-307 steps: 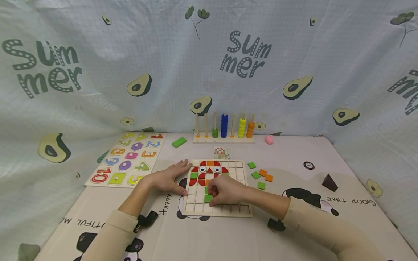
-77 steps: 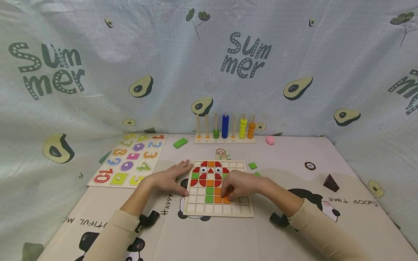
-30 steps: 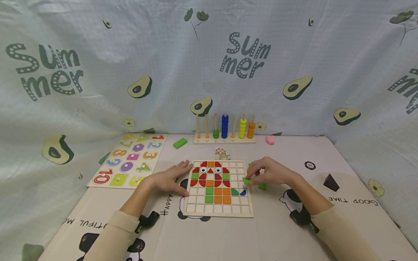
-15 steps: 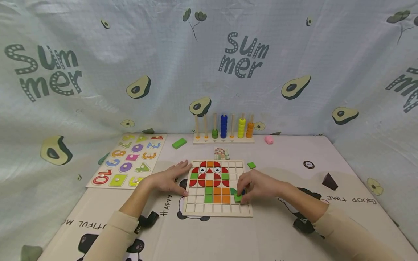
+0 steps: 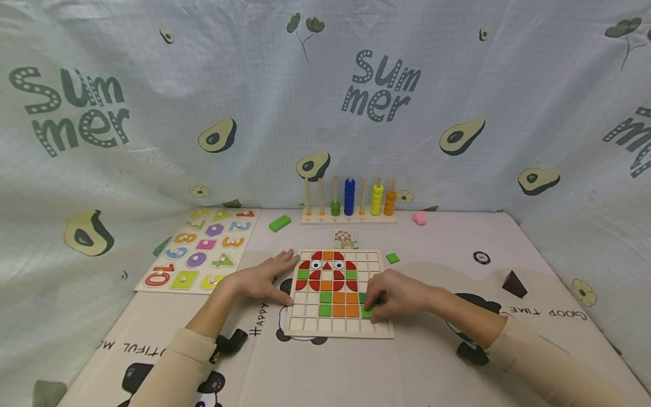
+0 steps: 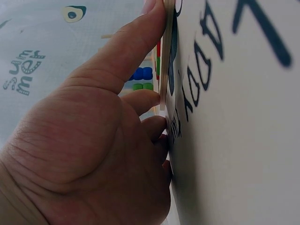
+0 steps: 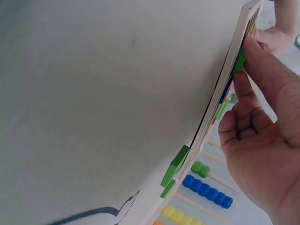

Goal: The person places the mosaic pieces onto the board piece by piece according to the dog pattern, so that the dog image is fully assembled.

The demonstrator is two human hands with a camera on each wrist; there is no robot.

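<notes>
A wooden grid board (image 5: 305, 325) lies flat, with red, green and orange pieces and two eye pieces set in its cells. My right hand (image 5: 402, 294) pinches a green square tile (image 5: 367, 312) between thumb and fingertips, at a cell right of the orange tiles (image 5: 346, 305). In the right wrist view this green tile (image 7: 240, 62) is low against the board's face. My left hand (image 5: 261, 280) rests at the board's left side, fingers extended, thumb touching the edge. The right hand partly covers a dark green piece and a blue one beside the tile.
One loose green tile (image 5: 393, 258) lies right of the board; the right wrist view shows two green pieces there. Behind stand a small picture card (image 5: 346, 239) and a bead-peg rack (image 5: 348, 219). A number puzzle (image 5: 203, 249) lies left, a dark wedge (image 5: 514, 284) right.
Over ten seconds, orange tiles went from the table into the board. In the last second, my right hand carried a green tile from the board's right edge to a cell. The left hand stayed.
</notes>
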